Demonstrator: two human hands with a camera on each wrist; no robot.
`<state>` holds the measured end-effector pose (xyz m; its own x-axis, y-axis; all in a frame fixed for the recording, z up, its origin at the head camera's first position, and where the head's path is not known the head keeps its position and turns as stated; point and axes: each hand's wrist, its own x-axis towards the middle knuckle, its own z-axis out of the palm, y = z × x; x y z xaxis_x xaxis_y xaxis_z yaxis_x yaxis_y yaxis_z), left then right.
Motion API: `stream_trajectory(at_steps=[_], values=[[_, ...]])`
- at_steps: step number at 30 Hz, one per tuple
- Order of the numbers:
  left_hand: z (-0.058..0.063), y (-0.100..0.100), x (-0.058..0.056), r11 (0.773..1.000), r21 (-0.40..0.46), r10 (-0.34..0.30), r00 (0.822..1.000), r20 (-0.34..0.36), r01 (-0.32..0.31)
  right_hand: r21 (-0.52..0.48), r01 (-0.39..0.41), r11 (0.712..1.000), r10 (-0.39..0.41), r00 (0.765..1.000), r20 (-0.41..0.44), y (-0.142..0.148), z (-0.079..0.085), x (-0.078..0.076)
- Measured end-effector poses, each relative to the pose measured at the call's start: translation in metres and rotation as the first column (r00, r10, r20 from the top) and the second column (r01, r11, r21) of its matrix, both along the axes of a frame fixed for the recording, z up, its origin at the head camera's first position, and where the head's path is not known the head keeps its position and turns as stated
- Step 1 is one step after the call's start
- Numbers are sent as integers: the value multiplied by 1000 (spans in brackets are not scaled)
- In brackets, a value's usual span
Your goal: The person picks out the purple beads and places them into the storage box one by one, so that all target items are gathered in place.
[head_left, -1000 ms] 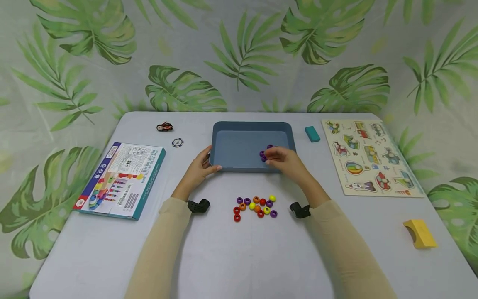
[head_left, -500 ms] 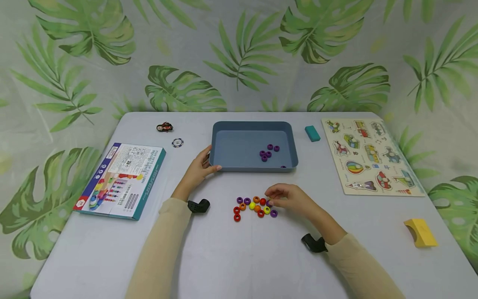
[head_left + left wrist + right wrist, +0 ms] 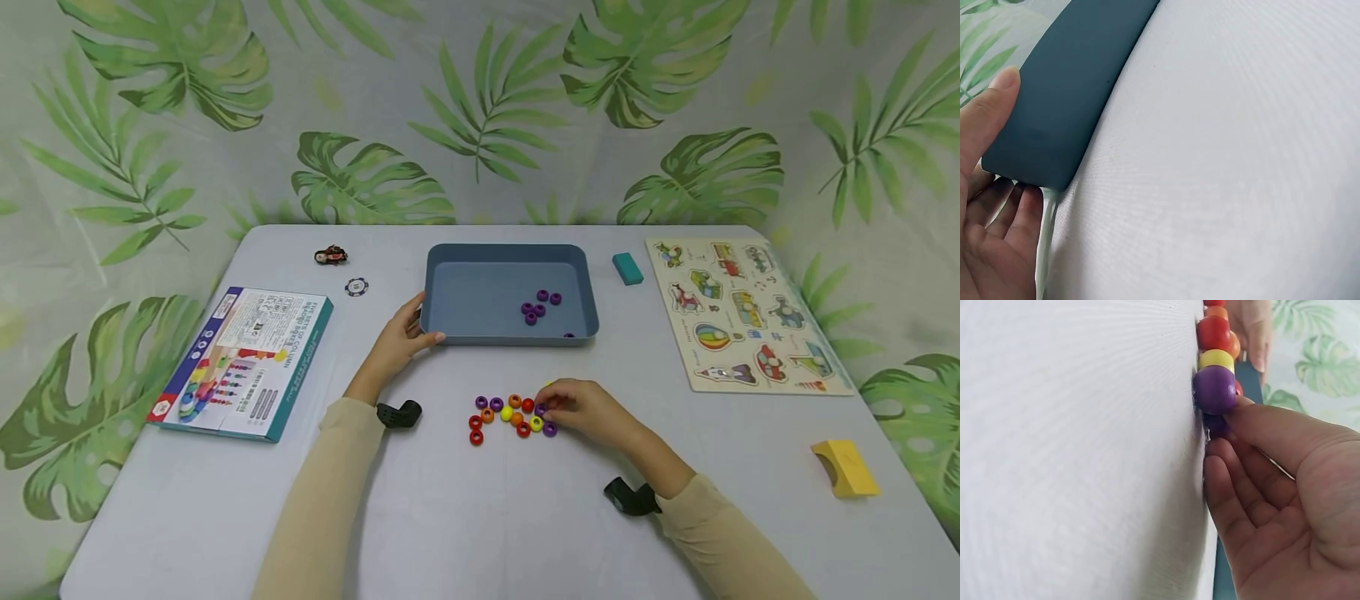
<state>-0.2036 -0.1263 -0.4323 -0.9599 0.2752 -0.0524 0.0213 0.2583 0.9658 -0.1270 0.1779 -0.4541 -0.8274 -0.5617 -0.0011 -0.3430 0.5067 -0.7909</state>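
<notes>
A blue-grey tray stands at the back middle, with several purple beads toward its right side. My left hand grips the tray's left front corner; in the left wrist view, the thumb lies along one side of the tray wall and fingers at its end. On the cloth before the tray lie loose red, orange, yellow and purple beads. At their right end my right hand pinches a purple bead between thumb and fingers. Another purple bead sits just beside the thumb tip.
A boxed toy set lies at left, with a small toy motorcycle and a round chip behind it. On the right are a teal block, a wooden picture puzzle and a yellow arched block.
My right hand has come out of the tray, back toward me to the loose beads, and now pinches a purple one. The left hand has stayed at the tray corner.
</notes>
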Motion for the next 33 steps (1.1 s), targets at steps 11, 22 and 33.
stream_trajectory(at_steps=[11, 22, 33], values=[[-1, 1, -1, 1000, 3, 1, 1000, -6, -1, -95, 163, 982, -167, 986, -27, -2, 32, -16], [-2, -1, -1, 1000, -1, 5, 1000, -6, -5, -148, 372, 916, -379, 925, -19, 3, 35, -97], [-1, 0, -1, 1000, 1, 3, 1000, -12, -3, 62, 454, 889, -457, 887, 63, -4, 25, -125]])
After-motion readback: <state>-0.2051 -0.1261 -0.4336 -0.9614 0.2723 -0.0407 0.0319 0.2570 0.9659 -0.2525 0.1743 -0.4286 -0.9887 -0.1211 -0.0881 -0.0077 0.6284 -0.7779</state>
